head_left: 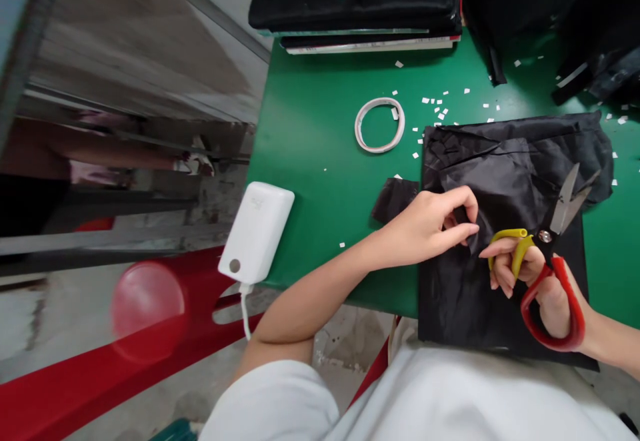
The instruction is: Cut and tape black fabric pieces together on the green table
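Black shiny fabric [493,168] lies in layers over the near right part of the green table and hangs past its edge. My left hand [433,224] pinches a small fold of this fabric between thumb and fingers. Close by on the right, my right hand [535,278] has its fingers and thumb through the handles of a pair of scissors [545,236], one yellow and one red. The blades stand apart and point away from me, above the fabric. A small black fabric piece [395,201] lies left of the stack, partly behind my left wrist.
A roll of white tape [380,125] lies on the green table [315,128], with several white paper bits around it. A white power bank [257,231] with a cable sits at the left edge. Black fabric stacks [355,1] stand at the back. A red chair [150,334] is at left.
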`<state>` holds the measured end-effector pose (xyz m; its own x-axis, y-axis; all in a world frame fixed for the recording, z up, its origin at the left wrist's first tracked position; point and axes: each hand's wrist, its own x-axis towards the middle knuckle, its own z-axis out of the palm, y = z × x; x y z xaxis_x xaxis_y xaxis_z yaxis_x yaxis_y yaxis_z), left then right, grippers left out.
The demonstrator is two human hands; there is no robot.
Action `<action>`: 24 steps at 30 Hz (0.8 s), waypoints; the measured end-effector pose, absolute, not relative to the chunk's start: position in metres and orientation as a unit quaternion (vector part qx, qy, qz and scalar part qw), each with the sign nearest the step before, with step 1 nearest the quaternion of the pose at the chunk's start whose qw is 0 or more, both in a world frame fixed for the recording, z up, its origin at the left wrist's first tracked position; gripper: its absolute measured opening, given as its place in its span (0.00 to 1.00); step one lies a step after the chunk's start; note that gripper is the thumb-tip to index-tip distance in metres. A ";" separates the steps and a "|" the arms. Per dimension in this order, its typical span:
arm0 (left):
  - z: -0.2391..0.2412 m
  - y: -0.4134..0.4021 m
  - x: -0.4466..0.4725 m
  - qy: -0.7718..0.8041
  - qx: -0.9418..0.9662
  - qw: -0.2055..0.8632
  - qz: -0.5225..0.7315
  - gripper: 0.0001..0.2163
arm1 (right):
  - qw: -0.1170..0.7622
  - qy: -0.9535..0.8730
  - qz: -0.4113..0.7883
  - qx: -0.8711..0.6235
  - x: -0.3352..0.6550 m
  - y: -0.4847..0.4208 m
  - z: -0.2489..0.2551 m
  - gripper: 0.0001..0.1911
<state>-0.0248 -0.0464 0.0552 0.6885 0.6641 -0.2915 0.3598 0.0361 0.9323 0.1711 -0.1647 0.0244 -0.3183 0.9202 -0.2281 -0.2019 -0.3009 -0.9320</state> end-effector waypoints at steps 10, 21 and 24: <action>0.047 -0.047 -0.016 0.474 0.427 0.709 0.300 0.28 | 0.433 -0.405 0.687 -0.421 0.169 -0.161 0.026 0.29; 0.057 -0.042 -0.019 0.433 0.316 0.816 0.218 0.27 | 0.399 -0.394 0.714 -0.418 0.171 -0.155 0.030 0.34; 0.059 -0.042 -0.022 0.396 0.341 0.840 0.150 0.23 | 0.396 -0.403 0.712 -0.416 0.172 -0.155 0.028 0.35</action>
<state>-0.0218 -0.0420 0.0593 0.6419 0.5219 -0.5618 0.0168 0.7228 0.6908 0.1723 -0.1554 0.0284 -0.3395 0.9001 -0.2730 -0.2284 -0.3605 -0.9044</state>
